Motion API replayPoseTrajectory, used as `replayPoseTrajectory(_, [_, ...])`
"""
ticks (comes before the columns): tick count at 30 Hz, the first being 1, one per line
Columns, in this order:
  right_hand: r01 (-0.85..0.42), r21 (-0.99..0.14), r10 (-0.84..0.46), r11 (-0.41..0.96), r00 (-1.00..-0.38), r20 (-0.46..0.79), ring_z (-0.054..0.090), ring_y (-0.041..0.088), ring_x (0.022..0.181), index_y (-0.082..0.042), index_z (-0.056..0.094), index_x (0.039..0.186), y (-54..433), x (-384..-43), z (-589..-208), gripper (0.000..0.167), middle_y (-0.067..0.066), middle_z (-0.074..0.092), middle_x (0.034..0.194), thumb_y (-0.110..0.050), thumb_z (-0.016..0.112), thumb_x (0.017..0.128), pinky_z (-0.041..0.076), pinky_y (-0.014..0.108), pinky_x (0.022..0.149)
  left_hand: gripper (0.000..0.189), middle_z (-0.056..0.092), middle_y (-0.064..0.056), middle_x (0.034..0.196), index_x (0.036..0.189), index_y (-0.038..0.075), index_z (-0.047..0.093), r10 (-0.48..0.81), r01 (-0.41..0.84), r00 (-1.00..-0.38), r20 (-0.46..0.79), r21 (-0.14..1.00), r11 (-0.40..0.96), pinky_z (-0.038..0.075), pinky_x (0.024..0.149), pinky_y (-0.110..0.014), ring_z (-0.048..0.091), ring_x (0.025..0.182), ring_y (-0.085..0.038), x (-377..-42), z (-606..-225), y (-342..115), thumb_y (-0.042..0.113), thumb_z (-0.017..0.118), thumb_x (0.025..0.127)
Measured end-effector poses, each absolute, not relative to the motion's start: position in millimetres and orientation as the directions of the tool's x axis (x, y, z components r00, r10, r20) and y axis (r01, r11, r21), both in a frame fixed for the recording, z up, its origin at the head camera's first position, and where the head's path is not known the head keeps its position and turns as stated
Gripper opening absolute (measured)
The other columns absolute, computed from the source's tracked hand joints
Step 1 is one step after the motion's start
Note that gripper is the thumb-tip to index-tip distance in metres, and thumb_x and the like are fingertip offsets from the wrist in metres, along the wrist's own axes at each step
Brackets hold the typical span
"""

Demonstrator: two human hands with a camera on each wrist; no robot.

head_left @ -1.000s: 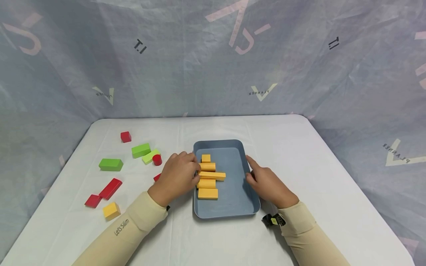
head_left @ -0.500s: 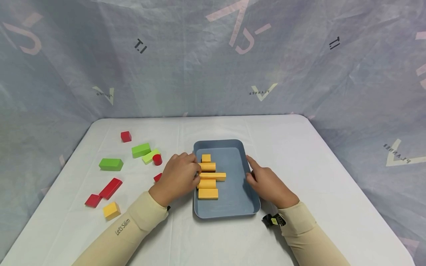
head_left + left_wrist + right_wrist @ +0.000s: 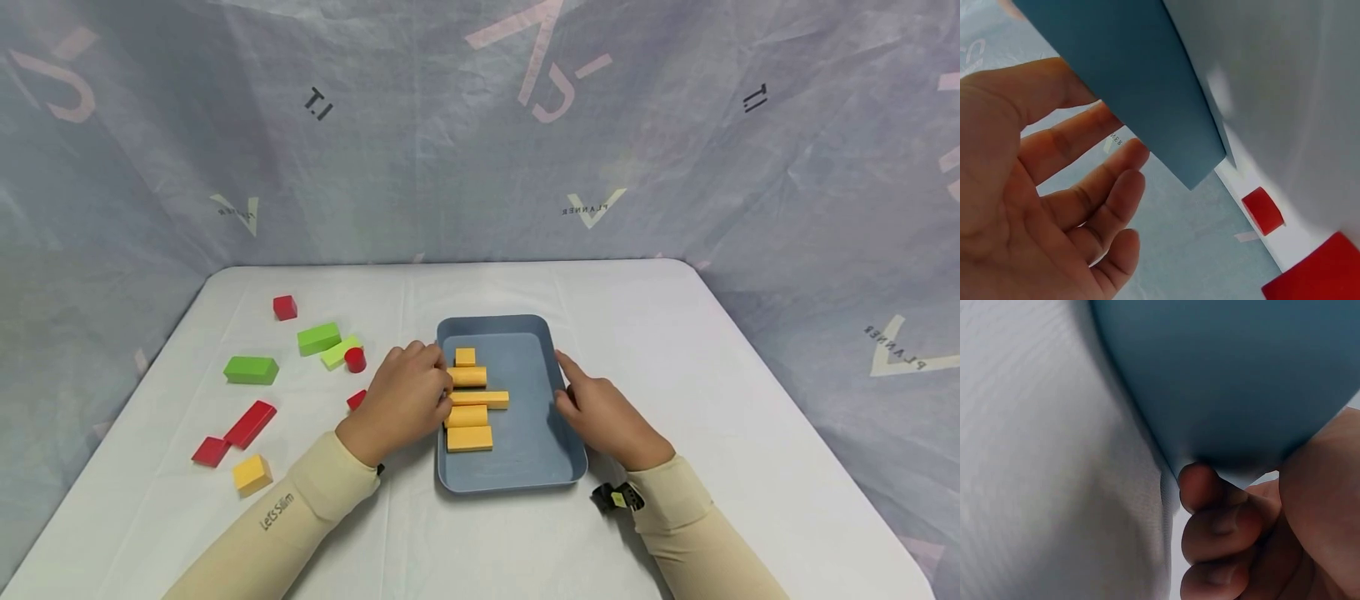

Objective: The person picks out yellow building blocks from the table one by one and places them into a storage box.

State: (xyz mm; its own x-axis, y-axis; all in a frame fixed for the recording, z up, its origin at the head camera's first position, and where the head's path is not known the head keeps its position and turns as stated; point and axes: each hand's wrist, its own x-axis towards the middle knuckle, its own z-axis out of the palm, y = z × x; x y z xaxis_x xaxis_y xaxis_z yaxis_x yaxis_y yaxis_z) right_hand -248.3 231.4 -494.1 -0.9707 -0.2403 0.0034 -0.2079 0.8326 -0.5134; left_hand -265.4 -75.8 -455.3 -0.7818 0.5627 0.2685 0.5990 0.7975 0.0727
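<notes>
In the head view a blue-grey tray (image 3: 525,467) lies mid-table with several yellow blocks along its left side. My left hand (image 3: 397,400) reaches over the left rim and pinches the end of a long thin yellow block (image 3: 483,400); the wall hides the fingertips in the left wrist view. Yellow cylinders (image 3: 468,377) lie on either side of it, with a rectangular yellow block (image 3: 469,439) nearer and a small yellow block (image 3: 465,357) farther. My right hand (image 3: 607,417) holds the tray's right rim, its other fingers curled against the outer wall in the right wrist view.
Left of the tray lie green blocks (image 3: 251,370), a red cylinder (image 3: 355,360), a red cube (image 3: 285,307), red flat blocks (image 3: 251,424) and a yellow block (image 3: 252,476). A grey printed cloth (image 3: 450,167) stands behind the white table (image 3: 735,417).
The long yellow block has shifted slightly toward the near side and turned a little under my left hand. My right hand and the tray stay in place.
</notes>
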Motion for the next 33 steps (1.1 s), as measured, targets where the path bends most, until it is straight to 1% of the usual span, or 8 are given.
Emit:
replayPoseTrajectory(3, [-0.209,-0.511,-0.240,0.834,-0.971,0.005,0.046,0.011,0.049,-0.013,0.026,0.164,233,-248,-494,0.064,-0.004,0.051,0.061,-0.027,0.050,0.107,0.041,0.029,0.050,0.007,0.064,0.001,0.096,0.079,0.019,0.080,0.567,0.604,-0.777,0.272,0.071,0.794,0.039,0.071,-0.032,0.051,0.086,-0.019,-265,-455,-75,0.019,0.076,0.084])
replayPoseTrajectory(6, [-0.215,-0.511,-0.244,0.832,-0.970,0.010,0.046,0.011,0.049,-0.013,0.026,0.164,234,-247,-494,0.064,-0.005,0.051,0.061,-0.026,0.050,0.107,0.041,0.029,0.050,0.006,0.065,-0.001,0.100,0.084,0.019,0.081,0.571,0.605,-0.780,0.258,0.073,0.793,0.042,0.074,-0.035,0.054,0.090,-0.020,-265,-454,-74,0.021,0.076,0.086])
replayPoseTrajectory(10, [-0.222,-0.509,-0.247,0.832,-0.969,0.018,0.045,0.011,0.049,-0.012,0.026,0.164,235,-248,-494,0.064,-0.005,0.051,0.061,-0.026,0.051,0.107,0.041,0.029,0.050,0.016,0.068,-0.007,0.117,0.100,0.017,0.081,0.574,0.603,-0.787,0.226,0.088,0.793,0.048,0.089,-0.043,0.058,0.109,-0.026,-265,-453,-74,0.024,0.075,0.088])
replayPoseTrajectory(13, [-0.218,-0.506,-0.244,0.835,-0.970,0.016,0.045,0.011,0.049,-0.012,0.026,0.164,236,-248,-494,0.064,-0.005,0.051,0.061,-0.026,0.051,0.107,0.040,0.029,0.049,0.026,0.066,-0.012,0.130,0.111,0.015,0.079,0.578,0.602,-0.792,0.194,0.095,0.793,0.047,0.101,-0.050,0.056,0.123,-0.032,-265,-453,-75,0.026,0.075,0.089])
replayPoseTrajectory(16, [-0.216,-0.500,-0.243,0.838,-0.970,0.012,0.045,0.011,0.049,-0.012,0.026,0.164,236,-248,-495,0.064,-0.004,0.050,0.061,-0.027,0.051,0.107,0.040,0.029,0.049,0.033,0.064,-0.014,0.135,0.117,0.014,0.076,0.575,0.592,-0.802,0.163,0.095,0.800,0.045,0.106,-0.052,0.054,0.129,-0.033,-265,-453,-75,0.030,0.074,0.089])
replayPoseTrajectory(23, [-0.224,-0.499,-0.251,0.837,-0.968,0.013,0.045,0.011,0.049,-0.011,0.027,0.164,234,-248,-495,0.064,-0.004,0.051,0.062,-0.027,0.051,0.107,0.040,0.029,0.049,0.040,0.062,-0.013,0.140,0.124,0.015,0.074,0.519,0.532,-0.844,0.136,0.087,0.842,0.043,0.107,-0.055,0.054,0.133,-0.034,-262,-448,-79,0.035,0.075,0.090])
replayPoseTrajectory(28, [-0.237,-0.498,-0.260,0.834,-0.965,0.025,0.044,0.010,0.048,-0.010,0.027,0.164,231,-248,-494,0.063,-0.005,0.050,0.060,-0.026,0.050,0.107,0.040,0.028,0.049,0.044,0.061,-0.013,0.140,0.127,0.015,0.073,0.514,0.525,-0.848,0.130,0.071,0.848,0.044,0.108,-0.055,0.054,0.134,-0.034,-261,-445,-83,0.038,0.075,0.090])
replayPoseTrajectory(33, [-0.229,-0.500,-0.254,0.835,-0.967,0.019,0.044,0.010,0.048,-0.010,0.027,0.164,231,-247,-492,0.063,-0.004,0.050,0.060,-0.026,0.050,0.107,0.039,0.028,0.049,0.046,0.063,-0.013,0.137,0.127,0.014,0.073,0.497,0.508,-0.857,0.136,0.067,0.859,0.045,0.106,-0.054,0.056,0.130,-0.034,-257,-443,-92,0.039,0.077,0.089])
